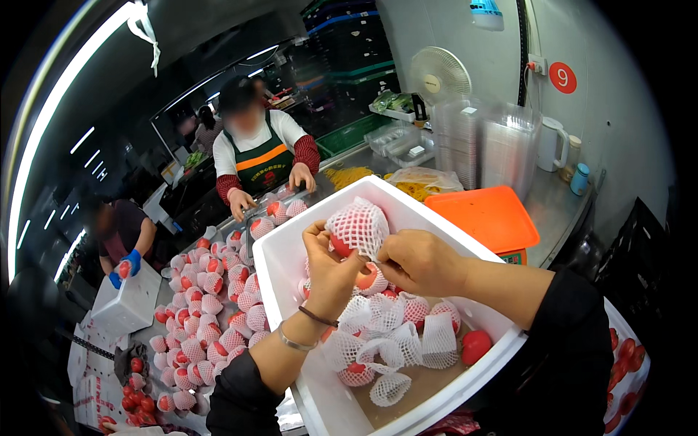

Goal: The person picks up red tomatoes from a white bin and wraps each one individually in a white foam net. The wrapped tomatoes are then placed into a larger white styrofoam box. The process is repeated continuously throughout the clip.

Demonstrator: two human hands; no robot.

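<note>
Over a white foam box (pixel 291 247), my left hand (pixel 331 267) holds a red tomato (pixel 340 245) from below and the left. A white foam net sleeve (pixel 361 218) covers most of this tomato. My right hand (pixel 425 260) is closed, pinching the sleeve's lower edge beside the fruit. Inside the box, under my hands, lie several netted tomatoes (pixel 416 311) and loose, empty foam nets (pixel 439 341). One bare tomato (pixel 476 347) rests against the box's right side. My left wrist and forearm hide part of the box's contents.
Many netted tomatoes (pixel 193 349) cover the metal table on the left. A co-worker in an apron (pixel 265 163) stands across from me; another with blue gloves (pixel 134 260) handles a white box. Behind my box are an orange scale tray (pixel 483 221) and stacked clear plastic containers (pixel 509 142).
</note>
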